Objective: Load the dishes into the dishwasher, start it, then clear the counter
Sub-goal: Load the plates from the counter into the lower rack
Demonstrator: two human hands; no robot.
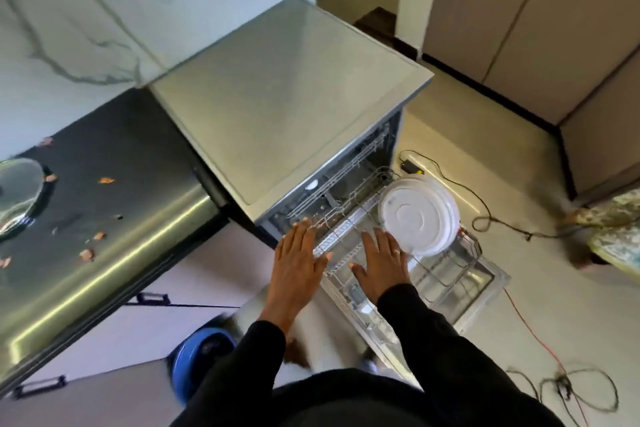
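Plate (pixel 419 215) stands racked just right of my right grip (pixel 381 263) — that and my left grip (pixel 298 260) spread flat, empty. Dishwasher (pixel 294 97) open, unstarted — lid (pixel 17 198) and scraps (pixel 105 180) wait on the surface (pixel 131 156), far left.

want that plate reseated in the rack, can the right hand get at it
Probably yes: the right hand is open beside the white plate in the pulled-out rack, with nothing between them.
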